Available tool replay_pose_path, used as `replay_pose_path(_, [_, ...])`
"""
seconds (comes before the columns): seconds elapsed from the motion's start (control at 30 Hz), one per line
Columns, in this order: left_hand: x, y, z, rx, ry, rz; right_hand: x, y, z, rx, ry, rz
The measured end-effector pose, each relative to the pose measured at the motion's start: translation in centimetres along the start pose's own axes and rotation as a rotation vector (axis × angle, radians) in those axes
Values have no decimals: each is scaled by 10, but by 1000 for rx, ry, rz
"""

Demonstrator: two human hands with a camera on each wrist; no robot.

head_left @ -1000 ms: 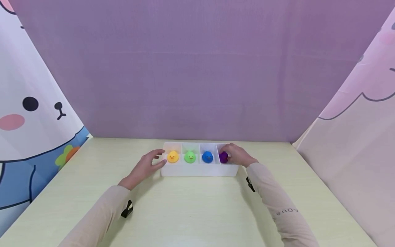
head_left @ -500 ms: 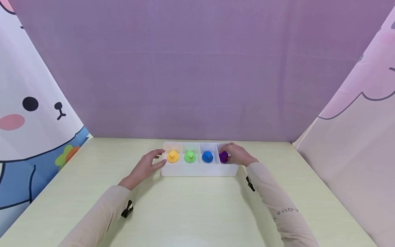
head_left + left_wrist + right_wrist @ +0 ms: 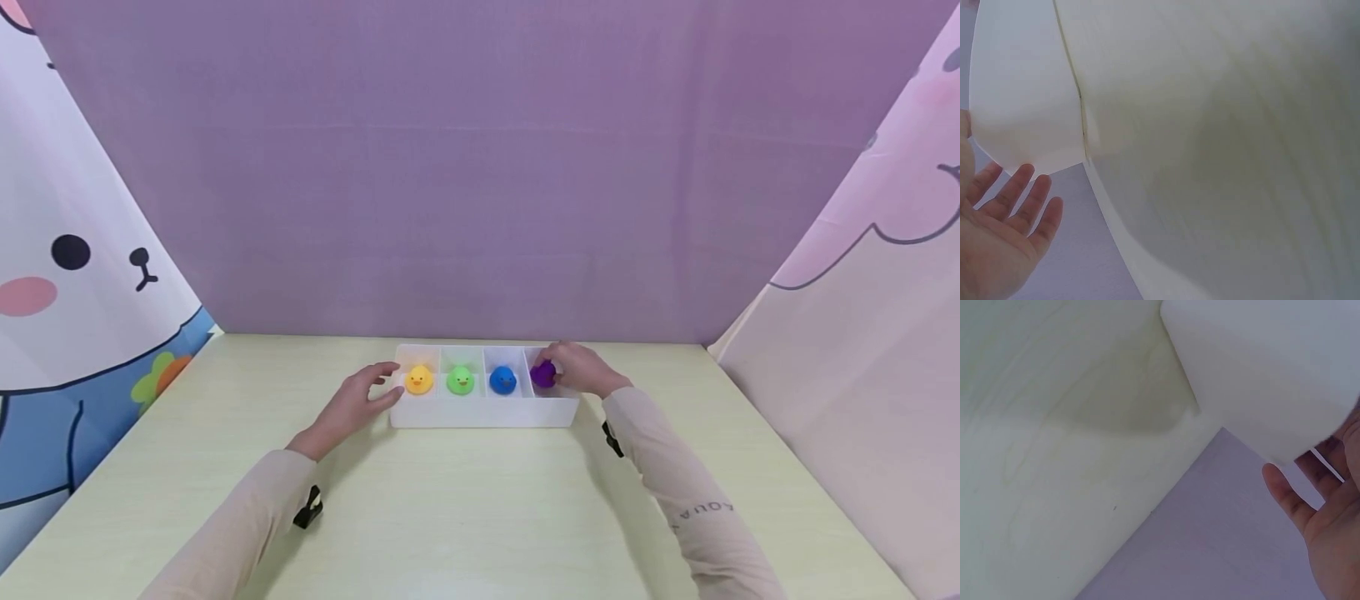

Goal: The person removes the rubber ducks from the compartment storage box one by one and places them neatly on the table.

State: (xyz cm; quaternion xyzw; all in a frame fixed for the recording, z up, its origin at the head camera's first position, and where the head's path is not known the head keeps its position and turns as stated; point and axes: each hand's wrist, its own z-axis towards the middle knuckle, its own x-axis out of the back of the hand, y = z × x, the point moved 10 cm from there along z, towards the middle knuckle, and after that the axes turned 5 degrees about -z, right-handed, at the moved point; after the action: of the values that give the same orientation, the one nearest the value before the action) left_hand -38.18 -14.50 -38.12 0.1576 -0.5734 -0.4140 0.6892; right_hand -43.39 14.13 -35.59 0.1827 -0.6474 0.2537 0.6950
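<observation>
My right hand (image 3: pixel 581 372) pinches the purple duck (image 3: pixel 542 374); my left (image 3: pixel 351 406), fingers spread, steadies the tray (image 3: pixel 480 414). I judge a loose pinch could drop the duck.

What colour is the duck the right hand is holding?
Purple duck, gripped by the right hand; clearest in the head view.

We count four toy ducks: one yellow duck (image 3: pixel 419 380), one green duck (image 3: pixel 460 381), one blue duck (image 3: pixel 502 380), one purple duck (image 3: pixel 542 374). One white tray (image 3: pixel 480 414), four compartments. Two hands.
</observation>
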Motion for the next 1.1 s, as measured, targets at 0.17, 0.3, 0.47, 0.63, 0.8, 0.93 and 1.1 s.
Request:
replay_pose_path(0.17, [0, 1, 0, -2, 0, -5, 12, -4, -1, 42, 31, 15])
replay_pose_path(0.3, [0, 1, -1, -6, 1, -7, 22, -6, -1, 66, 44, 28])
replay_pose_path(0.47, [0, 2, -1, -10, 3, -8, 31, -5, 0, 72, 47, 21])
replay_pose_path(0.63, [0, 1, 0, -8, -1, -13, 42, -5, -1, 89, 60, -2])
replay_pose_path(0.8, [0, 0, 0, -2, 2, -13, 52, -6, -5, 100, 71, -1])
replay_pose_path(0.93, [-1, 0, 0, -8, 4, -8, 58, -2, -9, 88, 81, 1])
replay_pose_path(1.1, [-2, 0, 0, -11, 2, -7, 64, 7, -17, 69, 101, -4])
